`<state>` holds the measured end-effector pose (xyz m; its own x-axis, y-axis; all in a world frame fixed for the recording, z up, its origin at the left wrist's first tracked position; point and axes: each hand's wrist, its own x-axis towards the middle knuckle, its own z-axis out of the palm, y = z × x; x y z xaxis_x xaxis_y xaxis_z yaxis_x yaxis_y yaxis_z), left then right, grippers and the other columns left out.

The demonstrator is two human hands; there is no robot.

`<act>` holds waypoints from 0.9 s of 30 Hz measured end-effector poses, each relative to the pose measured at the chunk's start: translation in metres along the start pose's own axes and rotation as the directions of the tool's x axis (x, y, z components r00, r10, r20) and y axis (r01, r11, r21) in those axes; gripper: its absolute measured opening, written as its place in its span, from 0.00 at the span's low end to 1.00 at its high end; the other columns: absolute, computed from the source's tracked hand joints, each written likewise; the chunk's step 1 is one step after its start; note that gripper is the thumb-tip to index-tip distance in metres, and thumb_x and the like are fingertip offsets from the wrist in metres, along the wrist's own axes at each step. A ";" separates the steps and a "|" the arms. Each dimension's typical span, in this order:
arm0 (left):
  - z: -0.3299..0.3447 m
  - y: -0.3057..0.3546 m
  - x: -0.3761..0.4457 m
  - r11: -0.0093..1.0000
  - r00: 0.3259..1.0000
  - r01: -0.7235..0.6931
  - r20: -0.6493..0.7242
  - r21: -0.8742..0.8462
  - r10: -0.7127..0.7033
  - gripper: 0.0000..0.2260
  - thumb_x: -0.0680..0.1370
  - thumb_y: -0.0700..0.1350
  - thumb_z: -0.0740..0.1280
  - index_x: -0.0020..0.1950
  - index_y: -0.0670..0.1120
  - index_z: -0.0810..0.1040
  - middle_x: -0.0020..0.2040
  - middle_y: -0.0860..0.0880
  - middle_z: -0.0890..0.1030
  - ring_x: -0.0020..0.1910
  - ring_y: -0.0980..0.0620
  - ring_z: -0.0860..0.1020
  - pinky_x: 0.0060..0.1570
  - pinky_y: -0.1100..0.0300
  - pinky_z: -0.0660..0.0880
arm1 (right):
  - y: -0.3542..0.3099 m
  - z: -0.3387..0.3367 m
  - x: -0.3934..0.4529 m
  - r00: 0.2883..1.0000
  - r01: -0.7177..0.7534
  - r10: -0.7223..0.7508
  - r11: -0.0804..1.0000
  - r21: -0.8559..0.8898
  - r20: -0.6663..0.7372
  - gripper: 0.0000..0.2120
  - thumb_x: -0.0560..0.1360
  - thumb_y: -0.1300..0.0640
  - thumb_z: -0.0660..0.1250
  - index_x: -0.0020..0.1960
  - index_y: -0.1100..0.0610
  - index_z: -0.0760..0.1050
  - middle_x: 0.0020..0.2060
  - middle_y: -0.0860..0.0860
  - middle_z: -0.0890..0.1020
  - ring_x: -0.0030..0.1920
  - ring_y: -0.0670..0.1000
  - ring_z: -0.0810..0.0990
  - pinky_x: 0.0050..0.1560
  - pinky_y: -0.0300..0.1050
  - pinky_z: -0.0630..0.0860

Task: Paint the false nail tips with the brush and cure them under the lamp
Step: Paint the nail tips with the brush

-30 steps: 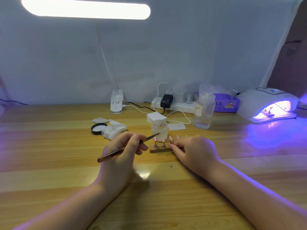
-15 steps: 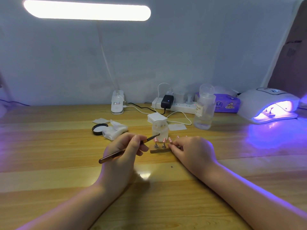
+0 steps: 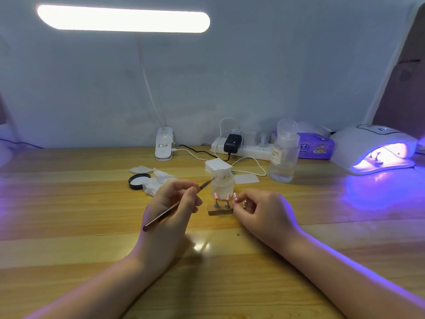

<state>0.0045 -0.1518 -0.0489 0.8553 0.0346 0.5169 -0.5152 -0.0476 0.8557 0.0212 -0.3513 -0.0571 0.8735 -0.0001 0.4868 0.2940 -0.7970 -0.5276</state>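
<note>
My left hand (image 3: 171,211) grips a thin copper-coloured brush (image 3: 161,218), its tip raised at the rim of a small frosted jar (image 3: 222,183). In front of the jar stands a small wooden holder (image 3: 217,210) with pink false nail tips (image 3: 216,196) on metal stands. My right hand (image 3: 264,211) pinches one nail tip's stand (image 3: 236,197) at the holder's right side and covers the rest of the holder. The white curing lamp (image 3: 372,148) glows violet at the far right, with a small stand inside it.
A desk lamp's clip base (image 3: 163,143) and a power strip (image 3: 243,148) with cables lie along the back wall. A clear pump bottle (image 3: 284,155), purple tissue pack (image 3: 316,147), black lid (image 3: 139,180), crumpled wipe (image 3: 157,184) and white pads (image 3: 218,165) surround the work spot.
The brush tip has risen from the nail tips to the jar's rim. My right hand's fingers have curled in and now pinch one nail tip stand.
</note>
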 end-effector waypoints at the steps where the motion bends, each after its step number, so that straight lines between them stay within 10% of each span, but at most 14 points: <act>1: -0.001 0.001 0.002 1.000 1.000 0.007 -0.028 -0.015 -0.007 0.04 0.77 0.44 0.69 0.46 0.53 0.82 0.38 0.50 0.83 0.37 0.57 0.80 0.40 0.68 0.76 | 0.000 0.001 0.000 1.000 -0.009 0.009 0.997 0.079 0.001 0.06 0.71 0.51 0.71 0.36 0.46 0.77 0.24 0.42 0.73 0.27 0.44 0.70 0.31 0.42 0.69; 9: -0.005 0.022 0.033 1.000 0.998 0.010 -0.065 -0.009 -0.010 0.04 0.73 0.48 0.73 0.45 0.57 0.83 0.39 0.54 0.84 0.41 0.53 0.83 0.45 0.58 0.80 | -0.006 0.000 0.000 0.997 0.001 0.027 0.930 0.369 -0.071 0.05 0.70 0.56 0.74 0.37 0.49 0.80 0.30 0.38 0.81 0.26 0.41 0.71 0.30 0.31 0.68; 18: 0.028 0.030 0.097 0.863 0.998 -0.047 0.049 0.504 0.025 0.11 0.80 0.49 0.65 0.41 0.49 0.83 0.31 0.57 0.80 0.33 0.59 0.78 0.34 0.64 0.70 | -0.008 -0.004 0.000 0.998 -0.027 0.051 0.909 0.416 -0.045 0.03 0.69 0.58 0.75 0.40 0.51 0.83 0.31 0.44 0.82 0.26 0.41 0.71 0.31 0.31 0.68; 27: 0.046 0.017 0.109 0.755 0.996 0.020 0.051 0.655 -0.071 0.11 0.81 0.49 0.61 0.42 0.47 0.76 0.38 0.49 0.80 0.38 0.51 0.78 0.34 0.59 0.71 | -0.006 -0.002 0.002 0.997 -0.028 0.056 0.925 0.378 -0.062 0.03 0.70 0.56 0.76 0.38 0.51 0.83 0.27 0.40 0.80 0.24 0.41 0.72 0.27 0.29 0.67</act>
<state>0.0914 -0.1946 0.0205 0.8912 -0.0134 0.4535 -0.3369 -0.6891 0.6416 0.0206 -0.3479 -0.0517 0.8628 -0.0819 0.4989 0.3940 -0.5095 -0.7650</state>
